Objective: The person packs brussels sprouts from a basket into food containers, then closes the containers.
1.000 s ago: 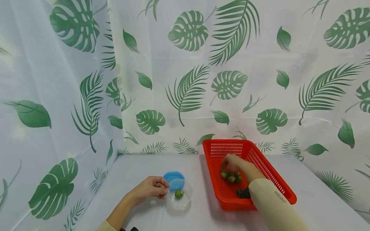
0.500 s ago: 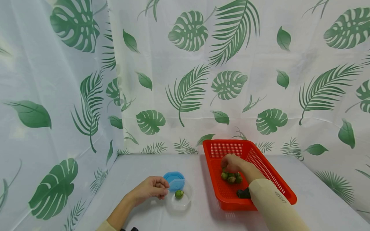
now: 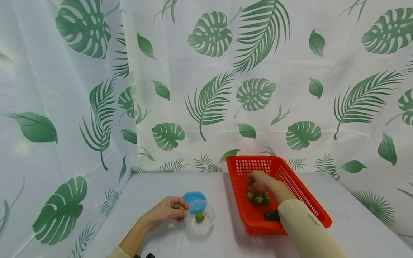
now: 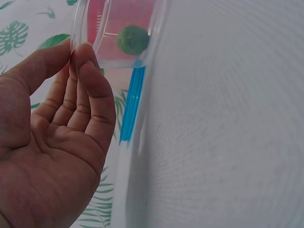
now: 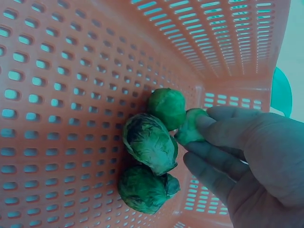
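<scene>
My left hand (image 3: 171, 210) pinches the rim of a clear plastic container (image 3: 206, 228) between thumb and fingertips. One Brussels sprout (image 3: 200, 216) lies inside that container, and the left wrist view shows the same sprout (image 4: 133, 40) through the clear wall. Over in the red basket (image 3: 238, 211), my right hand (image 3: 260, 181) pinches a Brussels sprout (image 5: 191, 127) between thumb and fingers. Beside it, several more sprouts (image 5: 151, 142) rest on the perforated basket floor. In the head view my right hand mostly covers the sprout it holds.
A blue lid (image 3: 194, 199) lies on the white table (image 3: 161, 186) just behind the clear container. The basket's raised walls surround my right hand. A leaf-printed curtain (image 3: 209, 107) hangs at the back and left of the table.
My right hand has risen very slightly within the basket, and a little more of the pinched sprout shows. The left hand and the container have kept their place.
</scene>
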### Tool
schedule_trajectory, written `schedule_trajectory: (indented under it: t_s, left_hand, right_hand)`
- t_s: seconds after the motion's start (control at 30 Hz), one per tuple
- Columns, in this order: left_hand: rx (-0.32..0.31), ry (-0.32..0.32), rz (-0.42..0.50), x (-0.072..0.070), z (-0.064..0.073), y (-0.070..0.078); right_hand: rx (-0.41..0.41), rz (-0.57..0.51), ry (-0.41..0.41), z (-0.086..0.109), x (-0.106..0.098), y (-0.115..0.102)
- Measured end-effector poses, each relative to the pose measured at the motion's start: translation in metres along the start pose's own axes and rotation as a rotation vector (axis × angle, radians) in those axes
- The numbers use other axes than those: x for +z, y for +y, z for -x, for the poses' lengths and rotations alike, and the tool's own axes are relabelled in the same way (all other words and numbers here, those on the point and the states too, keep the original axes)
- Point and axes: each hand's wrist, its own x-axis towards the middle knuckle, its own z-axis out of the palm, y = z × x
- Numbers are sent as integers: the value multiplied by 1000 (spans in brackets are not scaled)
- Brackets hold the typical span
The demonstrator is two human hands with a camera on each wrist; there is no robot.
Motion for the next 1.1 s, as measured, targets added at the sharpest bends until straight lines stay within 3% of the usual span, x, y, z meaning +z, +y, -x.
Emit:
schedule_trajectory:
  t_s: [0.6, 0.87, 1.1]
  left_hand:
    - [-4, 4, -4, 0, -1, -1]
    - [-3, 4, -6, 0, -1, -2]
    - [-4, 5, -8, 0, -1, -1]
  right_hand:
    - [-65, -62, 33, -4, -2, -1]
    - [-41, -155, 100, 1, -2, -7]
    - [-69, -160, 171, -2, -4, -8]
